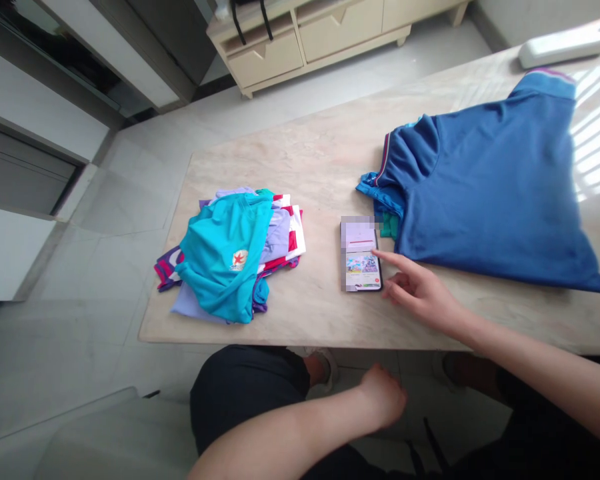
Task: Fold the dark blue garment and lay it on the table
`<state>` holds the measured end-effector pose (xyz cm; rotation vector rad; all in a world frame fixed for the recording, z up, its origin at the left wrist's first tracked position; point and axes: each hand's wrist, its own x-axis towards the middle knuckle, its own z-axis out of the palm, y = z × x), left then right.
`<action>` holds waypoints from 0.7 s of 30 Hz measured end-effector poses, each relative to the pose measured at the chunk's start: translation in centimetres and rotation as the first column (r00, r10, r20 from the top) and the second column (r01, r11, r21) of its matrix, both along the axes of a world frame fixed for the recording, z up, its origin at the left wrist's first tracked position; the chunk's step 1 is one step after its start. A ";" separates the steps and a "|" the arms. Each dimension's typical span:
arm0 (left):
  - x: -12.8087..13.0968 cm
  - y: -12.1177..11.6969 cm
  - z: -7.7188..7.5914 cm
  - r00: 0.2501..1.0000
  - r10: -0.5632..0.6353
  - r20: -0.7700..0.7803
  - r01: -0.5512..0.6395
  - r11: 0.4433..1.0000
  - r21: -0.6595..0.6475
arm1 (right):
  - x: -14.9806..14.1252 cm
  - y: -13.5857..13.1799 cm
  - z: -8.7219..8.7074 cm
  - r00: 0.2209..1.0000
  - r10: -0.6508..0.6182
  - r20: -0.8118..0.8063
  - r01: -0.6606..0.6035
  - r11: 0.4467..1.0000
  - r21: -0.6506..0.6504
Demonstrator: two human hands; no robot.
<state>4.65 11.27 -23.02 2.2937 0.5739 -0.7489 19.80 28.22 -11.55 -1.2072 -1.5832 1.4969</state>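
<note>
- Mid-frame, on the worktop (320, 153): phone (361, 255) lies flat, screen up, lit, long edge running away from the person; set where a fingertip gets to it w/o lifting it.
- Right hand (420, 293) comes in from lower right of frame, index finger out straight, tip at the phone's right edge, touching or just shy of the screen, can't tell which. Other fingers curled under; grip closed on nothing, only the pointing finger extended.
- Left hand (383, 397) at lower centre, below the worktop edge, over the lap. Loosely curled, holds nothing visible; hangs idle, well apart from the phone.
- Right of frame: blue shirt (490, 187) spread flat, sleeve and collar end toward the phone, its edge just beside the phone's upper right corner. Small green bit of cloth shows under that edge.
- Left of centre: heap of small garments (235, 257), teal one on top w/ a round badge, purple, red and white pieces beneath; bunched, not folded, near the worktop's front left corner.
- Upper right corner: white oblong object (570, 43) at the far worktop edge; kind unclear.
- Worktop: pale marble-look stone, matt, sun stripes at upper right.
- Room: light tiled floor, cream drawer unit (305, 47) at top centre, dark and white cabinet fronts at upper left.
</note>
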 end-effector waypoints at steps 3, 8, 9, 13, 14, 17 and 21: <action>-0.2 0.0 0.2 1.000 0.001 0.011 -0.001 1.000 0.002 | 0.0 0.1 -0.2 0.998 -0.024 -0.053 0.023 1.000 -0.020; -0.2 0.1 0.6 1.000 0.003 0.004 -0.003 1.000 -0.003 | 0.3 -0.1 -0.8 0.999 -0.017 -0.041 0.013 0.997 -0.079; -0.2 0.1 0.8 1.000 0.001 -0.003 -0.001 1.000 -0.008 | 0.3 -0.1 -0.8 0.999 -0.019 -0.038 0.016 0.997 -0.078; -0.1 0.5 1.5 0.999 -0.011 -0.039 0.010 0.999 -0.034 | 0.2 -0.2 -0.7 0.999 -0.022 -0.042 0.019 0.997 -0.071; -0.1 0.7 1.6 0.999 -0.013 -0.048 0.011 0.999 -0.042 | 0.2 -0.2 -0.6 0.999 -0.024 -0.040 0.021 0.998 -0.065; 0.0 0.9 1.9 0.998 -0.016 -0.068 0.012 0.998 -0.065 | 0.3 -0.3 -0.4 0.999 -0.029 -0.032 0.028 0.999 -0.045; 0.0 0.9 1.8 0.998 -0.017 -0.063 0.012 0.997 -0.073 | 0.4 -0.3 -0.4 1.000 -0.003 -0.019 0.003 0.999 -0.032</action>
